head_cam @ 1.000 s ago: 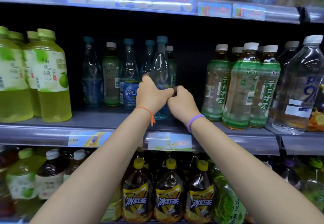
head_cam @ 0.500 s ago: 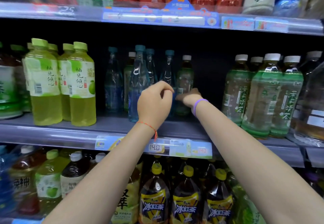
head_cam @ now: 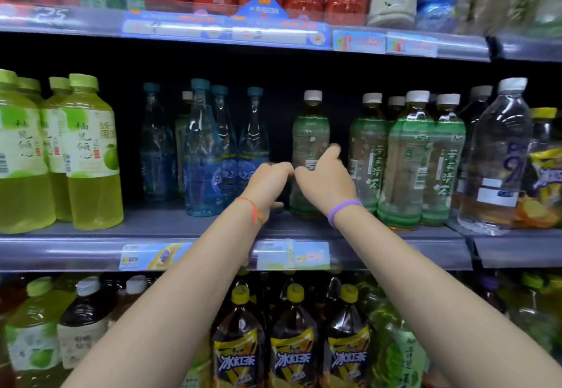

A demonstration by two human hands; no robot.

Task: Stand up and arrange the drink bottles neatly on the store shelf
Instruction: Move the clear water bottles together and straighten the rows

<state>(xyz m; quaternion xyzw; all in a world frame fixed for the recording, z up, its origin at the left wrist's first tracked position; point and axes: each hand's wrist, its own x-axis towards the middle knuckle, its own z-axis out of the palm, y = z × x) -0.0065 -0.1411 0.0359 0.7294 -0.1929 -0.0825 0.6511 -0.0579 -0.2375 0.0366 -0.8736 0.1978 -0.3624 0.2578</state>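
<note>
The right hand [head_cam: 327, 185] reaches beside the white-capped green tea bottle [head_cam: 310, 132], fingers loosely spread; the left hand [head_cam: 267, 182] is curled, grasp indiscernible.

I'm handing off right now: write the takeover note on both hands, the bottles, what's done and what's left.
Left hand: fingers curled, in front of the blue bottles; whether it grips one is unclear.
Right hand: fingers loose, reaching at the lone green tea bottle, not gripping it.
Middle shelf: all visible bottles stand upright.
Left to do: the lone bottle stands apart from the green tea group; probably slide it over, and even out the blue row.
</note>
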